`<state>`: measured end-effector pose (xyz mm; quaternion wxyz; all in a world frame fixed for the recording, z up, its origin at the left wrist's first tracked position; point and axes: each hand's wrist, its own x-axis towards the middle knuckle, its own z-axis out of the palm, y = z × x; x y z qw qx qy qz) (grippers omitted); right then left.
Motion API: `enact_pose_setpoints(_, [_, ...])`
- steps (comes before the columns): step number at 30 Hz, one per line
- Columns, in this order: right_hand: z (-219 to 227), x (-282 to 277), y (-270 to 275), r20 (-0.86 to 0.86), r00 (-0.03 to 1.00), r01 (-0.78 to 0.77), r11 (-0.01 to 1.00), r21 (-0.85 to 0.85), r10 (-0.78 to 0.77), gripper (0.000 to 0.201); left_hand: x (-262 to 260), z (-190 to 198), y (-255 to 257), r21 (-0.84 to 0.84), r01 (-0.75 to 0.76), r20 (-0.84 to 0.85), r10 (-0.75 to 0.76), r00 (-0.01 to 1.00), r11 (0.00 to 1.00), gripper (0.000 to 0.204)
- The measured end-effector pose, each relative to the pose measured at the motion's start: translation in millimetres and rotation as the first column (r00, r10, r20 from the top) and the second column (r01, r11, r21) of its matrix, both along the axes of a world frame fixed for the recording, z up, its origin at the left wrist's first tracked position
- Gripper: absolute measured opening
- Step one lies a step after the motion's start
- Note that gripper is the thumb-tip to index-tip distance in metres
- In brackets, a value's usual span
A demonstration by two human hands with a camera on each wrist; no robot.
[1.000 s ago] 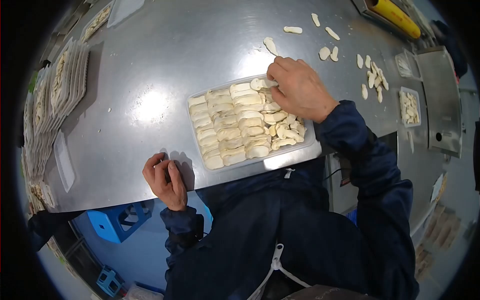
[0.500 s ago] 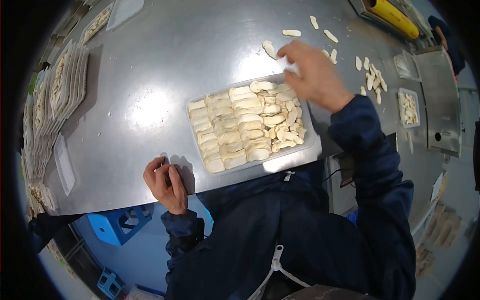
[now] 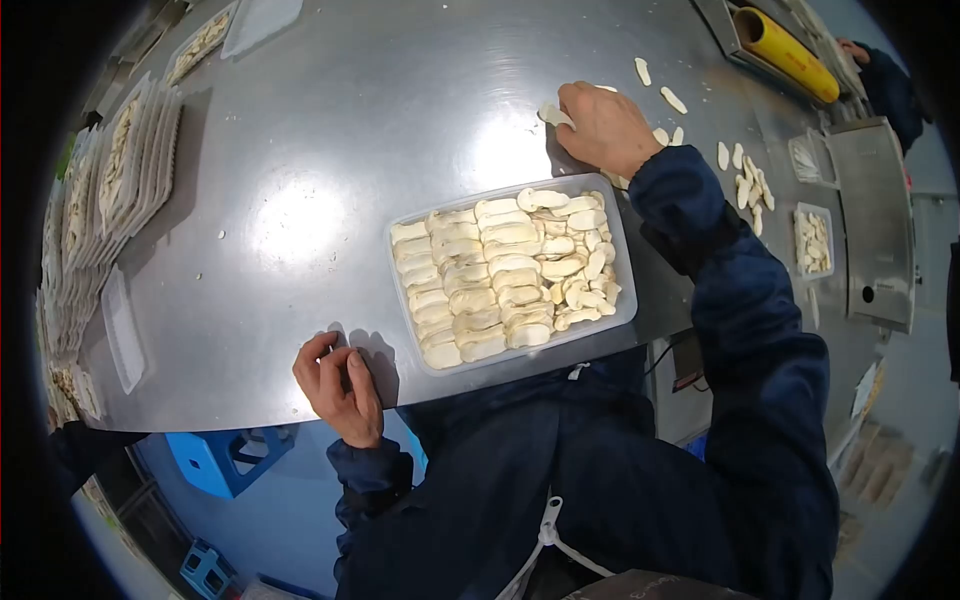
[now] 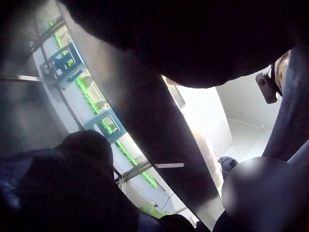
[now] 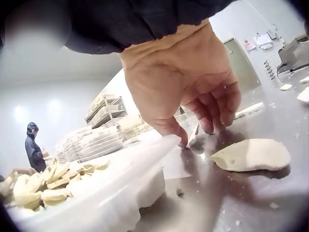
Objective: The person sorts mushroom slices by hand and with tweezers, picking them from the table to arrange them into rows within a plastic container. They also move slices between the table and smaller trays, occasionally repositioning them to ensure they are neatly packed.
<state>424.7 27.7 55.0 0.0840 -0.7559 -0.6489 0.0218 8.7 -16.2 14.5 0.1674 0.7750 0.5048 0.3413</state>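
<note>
In the head view, a clear plastic tray (image 3: 397, 290) holds pale mushroom slices (image 3: 510, 233), overlapping in columns on the left and loosely heaped on the right. Beyond its far edge, my right hand (image 3: 612, 130) reaches down to a single slice (image 3: 555, 115). The right wrist view has this hand (image 5: 178, 82) with its thumb against a tilted slice (image 5: 193, 134) and its fingers curled close on the other side. A larger slice (image 5: 253, 154) lies flat on the metal nearby. My left hand (image 3: 343, 390) rests at the table's near edge, loosely curled, holding nothing.
Stacked trays (image 3: 125, 170) stand at the left of the metal table (image 3: 300, 120). More slices (image 3: 750, 185) lie scattered to the right, near a small filled tray (image 3: 814, 240). A yellow roll (image 3: 785, 52) sits at the back right. Blue stools (image 3: 215, 462) are below.
My right hand has left the tray's far edge, where a slice now lies, and moved outward to a slice on the table. The head view has shifted slightly. My left hand stays resting.
</note>
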Motion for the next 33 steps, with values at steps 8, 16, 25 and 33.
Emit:
enact_pose_setpoints(8, [-3, 3, -9, 0.049, 0.995, -0.09, 0.986, 0.139, 0.084, 0.021, 2, 1, 0, 0.0, -0.001, 0.02, 0.001, 1.0, 1.0, 0.007])
enact_pose_setpoints(16, [12, 2, -19, 0.039, 0.99, -0.14, 0.978, 0.153, 0.136, 0.018, 1, -1, 0, 0.007, 0.007, 0.026, -0.008, 1.0, 1.0, 0.008])
enact_pose_setpoints(25, [31, -52, -79, -0.011, 0.902, -0.422, 0.887, 0.187, 0.431, 0.019, 2, 0, -1, 0.015, -0.003, 0.004, 0.003, 1.0, 1.0, 0.01])
enact_pose_setpoints(33, [18, -68, -82, 0.0, 0.903, -0.422, 0.887, 0.187, 0.429, 0.015, 1, -3, 0, 0.01, 0.002, 0.015, -0.002, 1.0, 1.0, 0.011])
